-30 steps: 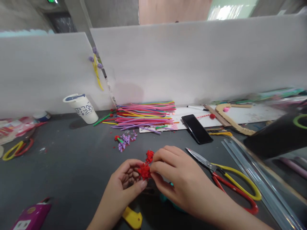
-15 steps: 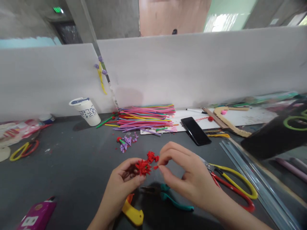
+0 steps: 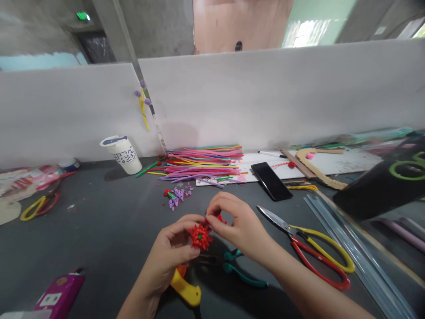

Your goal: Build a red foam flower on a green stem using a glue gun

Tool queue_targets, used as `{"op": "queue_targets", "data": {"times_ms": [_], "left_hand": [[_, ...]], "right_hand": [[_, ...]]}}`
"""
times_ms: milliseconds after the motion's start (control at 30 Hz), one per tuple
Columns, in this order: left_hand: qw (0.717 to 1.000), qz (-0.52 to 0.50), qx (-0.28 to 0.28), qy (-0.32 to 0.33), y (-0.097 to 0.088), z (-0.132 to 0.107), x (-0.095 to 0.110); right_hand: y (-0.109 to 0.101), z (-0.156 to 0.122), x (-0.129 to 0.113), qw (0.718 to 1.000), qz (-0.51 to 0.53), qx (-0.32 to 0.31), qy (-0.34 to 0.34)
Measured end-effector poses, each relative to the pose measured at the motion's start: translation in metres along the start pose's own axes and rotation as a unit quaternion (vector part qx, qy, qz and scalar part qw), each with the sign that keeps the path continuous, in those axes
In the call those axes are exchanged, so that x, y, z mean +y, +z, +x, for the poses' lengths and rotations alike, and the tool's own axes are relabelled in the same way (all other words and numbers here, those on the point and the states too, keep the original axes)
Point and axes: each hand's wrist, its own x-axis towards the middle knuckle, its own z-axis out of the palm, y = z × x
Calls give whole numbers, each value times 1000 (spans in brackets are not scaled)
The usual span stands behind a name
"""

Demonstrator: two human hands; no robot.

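My left hand (image 3: 172,250) pinches a small red flower (image 3: 199,236) made of fuzzy bits, with a green spot at its centre. My right hand (image 3: 237,223) is curled, its fingertips meeting at the flower's upper right edge by loose red pieces (image 3: 219,217). Both hands hover low over the dark grey table (image 3: 99,230). Teal-handled pliers (image 3: 239,270) lie just under the right wrist.
A yellow tool (image 3: 186,290) lies near my left wrist. Red-and-yellow scissors (image 3: 312,250) lie to the right, a black phone (image 3: 270,180) and a pile of coloured pipe cleaners (image 3: 202,164) behind. A white cup (image 3: 121,153) stands back left. White partitions close the rear.
My right hand, which had lifted away with a red bit, has come back down to the flower. The flower has turned so its green centre faces me.
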Motion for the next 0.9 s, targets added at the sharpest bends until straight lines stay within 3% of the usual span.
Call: {"op": "queue_targets", "data": {"times_ms": [267, 333, 400, 467, 533, 600, 700, 767, 900], "left_hand": [[999, -31, 22, -11, 0, 0, 9], [997, -33, 67, -2, -8, 1, 15], [990, -26, 130, 53, -17, 3, 22], [980, -20, 166, 109, -25, 6, 26], [979, -20, 168, 113, -30, 8, 26], [981, -21, 161, 110, -30, 10, 24], [982, -20, 150, 109, -26, 13, 19], [983, -18, 145, 112, -23, 14, 19], [980, -12, 152, 125, -24, 11, 29]], "right_hand": [[6, 7, -2, 997, 28, -39, 59], [11, 3, -1, 996, -8, -41, 82], [22, -9, -1, 992, -52, -51, 102], [42, -25, -3, 987, -81, -112, 86], [67, -41, -6, 975, -123, -179, 54], [91, -52, -8, 919, -290, -267, 24], [116, -56, -8, 906, -322, -273, 49], [120, -52, -8, 911, -311, -264, 65], [98, -45, -9, 942, -239, -215, 95]]}}
